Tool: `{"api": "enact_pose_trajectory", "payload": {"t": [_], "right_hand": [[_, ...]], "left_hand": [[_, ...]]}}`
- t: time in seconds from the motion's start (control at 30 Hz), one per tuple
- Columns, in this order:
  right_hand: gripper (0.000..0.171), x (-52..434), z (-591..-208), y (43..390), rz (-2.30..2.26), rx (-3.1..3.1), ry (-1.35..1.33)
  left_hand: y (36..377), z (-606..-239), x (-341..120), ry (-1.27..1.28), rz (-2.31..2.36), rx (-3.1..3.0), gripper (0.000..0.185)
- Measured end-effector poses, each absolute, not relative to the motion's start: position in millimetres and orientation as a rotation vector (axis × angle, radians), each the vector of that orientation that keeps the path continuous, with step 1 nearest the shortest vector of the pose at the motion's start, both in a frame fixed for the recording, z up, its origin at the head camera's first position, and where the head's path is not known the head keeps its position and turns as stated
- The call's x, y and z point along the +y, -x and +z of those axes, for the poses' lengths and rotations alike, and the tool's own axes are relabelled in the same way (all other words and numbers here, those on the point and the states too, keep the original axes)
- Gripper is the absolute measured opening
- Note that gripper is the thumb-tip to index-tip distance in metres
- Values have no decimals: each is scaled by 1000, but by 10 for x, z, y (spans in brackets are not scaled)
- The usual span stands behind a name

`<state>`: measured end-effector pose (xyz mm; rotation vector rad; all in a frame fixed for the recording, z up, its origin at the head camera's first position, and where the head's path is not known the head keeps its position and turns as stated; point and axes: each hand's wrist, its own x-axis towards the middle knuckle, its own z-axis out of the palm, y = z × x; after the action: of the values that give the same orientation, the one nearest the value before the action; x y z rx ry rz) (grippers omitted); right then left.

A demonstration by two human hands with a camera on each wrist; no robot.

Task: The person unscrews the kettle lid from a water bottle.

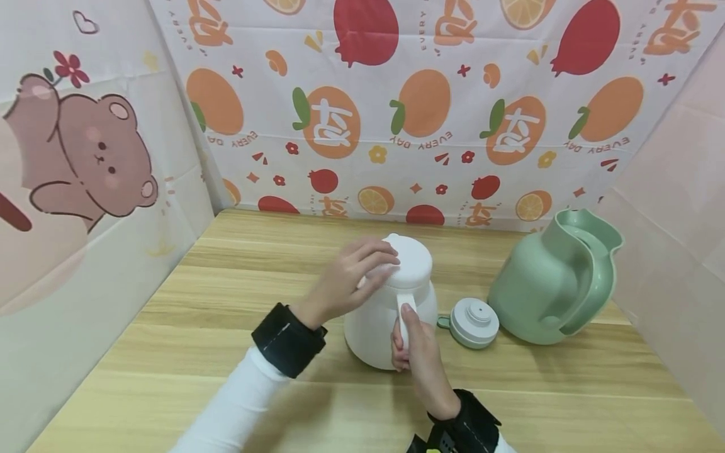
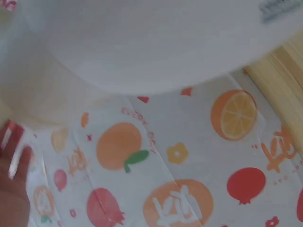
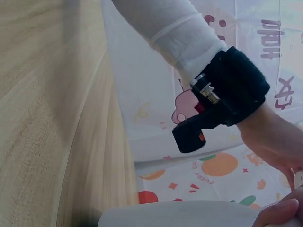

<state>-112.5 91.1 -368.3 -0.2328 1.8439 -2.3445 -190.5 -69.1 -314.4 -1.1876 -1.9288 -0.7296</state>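
Note:
A white thermos jug (image 1: 362, 333) with a rounded white lid (image 1: 411, 261) stands on the table in the head view. My left hand (image 1: 352, 277) lies over the left side of the lid, fingers extended across it. In the left wrist view its fingers (image 2: 12, 151) show at the left edge, beside the blurred white jug (image 2: 156, 47). With the thumb on top, my right hand (image 1: 421, 346) grips the jug's handle (image 1: 404, 321). The right wrist view shows only part of that thumb (image 3: 279, 213) by the white body (image 3: 180, 215).
Just right of the white jug lies a round grey-white stopper (image 1: 474, 322) with a green tab. Beyond it stands a green jug (image 1: 527, 289), its handle towards me. Patterned cloth (image 1: 385, 170) hangs behind the wooden table (image 1: 187, 327), with further sheets at both sides.

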Motion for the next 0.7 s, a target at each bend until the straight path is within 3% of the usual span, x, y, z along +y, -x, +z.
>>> {"api": "enact_pose_trajectory", "payload": {"t": [0.13, 0.33, 0.7], "right_hand": [[54, 908, -3682, 1120, -2345, 1837, 242], [54, 909, -3685, 1123, -2345, 1851, 220], [54, 908, -3692, 1127, -2345, 1845, 219]], "left_hand": [[1965, -3156, -860, 1264, -824, -1932, 20], [2041, -3171, -950, 1331, -856, -2022, 36], [2015, -3118, -952, 1369, -820, -2040, 36]]}}
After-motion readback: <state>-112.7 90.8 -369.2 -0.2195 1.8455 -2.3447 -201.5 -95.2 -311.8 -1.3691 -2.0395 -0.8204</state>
